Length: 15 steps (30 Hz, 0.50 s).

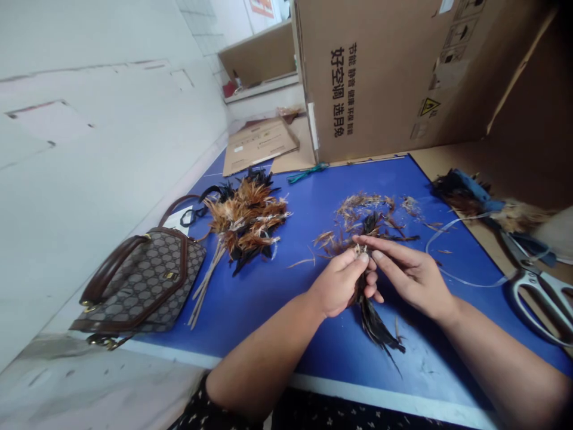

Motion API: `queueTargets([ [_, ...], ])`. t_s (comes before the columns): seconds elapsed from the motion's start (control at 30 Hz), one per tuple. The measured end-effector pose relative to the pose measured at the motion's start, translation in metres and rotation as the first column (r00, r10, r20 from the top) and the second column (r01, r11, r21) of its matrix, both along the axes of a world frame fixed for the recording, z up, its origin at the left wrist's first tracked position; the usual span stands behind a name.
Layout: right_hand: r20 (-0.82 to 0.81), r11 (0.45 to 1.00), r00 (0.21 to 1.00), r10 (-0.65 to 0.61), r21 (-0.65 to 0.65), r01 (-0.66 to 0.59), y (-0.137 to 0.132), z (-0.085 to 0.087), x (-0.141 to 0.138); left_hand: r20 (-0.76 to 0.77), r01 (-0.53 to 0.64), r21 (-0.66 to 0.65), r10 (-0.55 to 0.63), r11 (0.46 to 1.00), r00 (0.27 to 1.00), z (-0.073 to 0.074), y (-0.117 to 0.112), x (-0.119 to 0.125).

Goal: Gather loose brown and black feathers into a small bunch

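Table (304, 221): smooth blue top with a pale front edge. Cardboard box (385, 77): large, brown, printed with dark characters and a yellow warning triangle, standing at the back. Handbag (150, 280): patterned fabric with brown trim and a rounded handle, at left. Flat cardboard (259, 143): brown pieces, lying at the rear left. Feather bundles (248, 221): rust, tan and black, shaggy, with pale tied ends, just beside the handbag. Scissors (532, 292): metal and grey, looped handles, at far right. Left hand (342, 278): fingers curled closed around a dark feather bunch, thumb pressed by its pale quill ends. Right hand (414, 272): thumb and forefinger extended, a little apart, beside those quill ends; whether they pinch anything cannot be told. Dark feather bunch (376, 325): glossy, narrow, long-plumed, its quill ends upward at the left thumb, its plumes hanging below the left fingers toward the table's front edge. Sticks (206, 286): slender, pale, slanting beside the handbag. Cord (308, 174): teal, thin, near the box. Loose feathers (364, 206): brown, wispy, scattered beyond both hands.
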State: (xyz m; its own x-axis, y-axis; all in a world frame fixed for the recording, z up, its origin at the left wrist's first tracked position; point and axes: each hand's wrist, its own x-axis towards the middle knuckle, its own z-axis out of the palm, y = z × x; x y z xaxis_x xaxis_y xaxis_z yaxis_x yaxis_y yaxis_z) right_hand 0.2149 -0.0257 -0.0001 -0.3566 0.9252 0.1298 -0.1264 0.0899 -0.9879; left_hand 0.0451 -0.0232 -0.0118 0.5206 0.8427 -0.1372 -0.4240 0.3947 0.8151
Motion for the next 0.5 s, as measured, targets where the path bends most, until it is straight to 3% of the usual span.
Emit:
queueTargets([
  [0.17, 0.086, 0.997, 0.996, 0.007, 0.075, -0.014, 0.002, -0.003, 0.004, -0.037, 0.017, 0.005, -0.017, 1.0, 0.999, 0.003, 0.0, -0.003],
  [0.37, 0.237, 0.949, 0.959, -0.158, 0.304, 0.082, 0.01, -0.005, 0.014, -0.083, 0.094, -0.006, -0.094, 0.996, 0.992, 0.008, -0.002, -0.006],
  [0.5, 0.214, 0.984, 0.976, 0.027, 0.167, -0.064, 0.007, -0.001, 0.014, -0.112, 0.131, 0.012, -0.129, 0.991, 0.985, 0.009, -0.002, -0.005],
])
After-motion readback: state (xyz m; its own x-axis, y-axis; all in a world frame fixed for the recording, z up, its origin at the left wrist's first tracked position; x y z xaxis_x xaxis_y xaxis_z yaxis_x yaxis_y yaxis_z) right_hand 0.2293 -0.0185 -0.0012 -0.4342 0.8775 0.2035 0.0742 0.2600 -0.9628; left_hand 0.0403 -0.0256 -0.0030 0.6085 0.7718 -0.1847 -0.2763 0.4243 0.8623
